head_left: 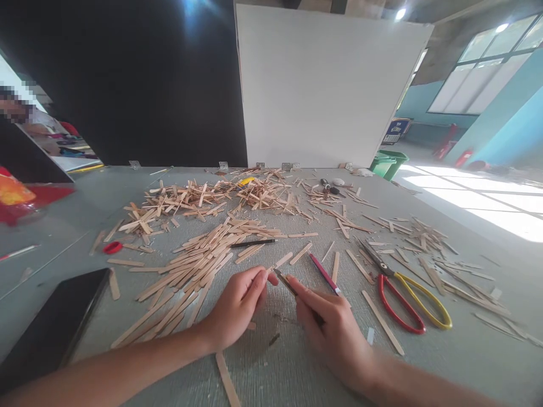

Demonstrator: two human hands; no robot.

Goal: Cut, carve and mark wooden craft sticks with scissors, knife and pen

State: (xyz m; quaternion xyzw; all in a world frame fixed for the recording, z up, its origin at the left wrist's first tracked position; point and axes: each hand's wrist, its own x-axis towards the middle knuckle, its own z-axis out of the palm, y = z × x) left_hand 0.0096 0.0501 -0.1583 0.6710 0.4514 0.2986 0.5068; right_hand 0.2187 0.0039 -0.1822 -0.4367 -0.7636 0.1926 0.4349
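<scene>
My left hand (240, 305) is closed in a pinch, thumb against forefinger, on a small pale piece that looks like a bit of wooden stick (270, 269). My right hand (328, 328) is wrapped round a slim tool with a dark pointed tip, like a craft knife (285, 280). The tip points at the left fingertips, almost touching the piece. Just beyond the hands lie loose wooden craft sticks (300, 253), a purple pen (324, 273) and a black pen (253, 243). A small dark scrap (274, 339) lies on the table between my wrists.
Scissors (384, 268) with red and yellow handles lie at right. Heaped craft sticks (199, 257) spread left and behind. A black phone-like slab (55, 322) and a red ring (112, 247) are at left. Upright boards (331, 85) close the table's back. A person (42, 124) is far left.
</scene>
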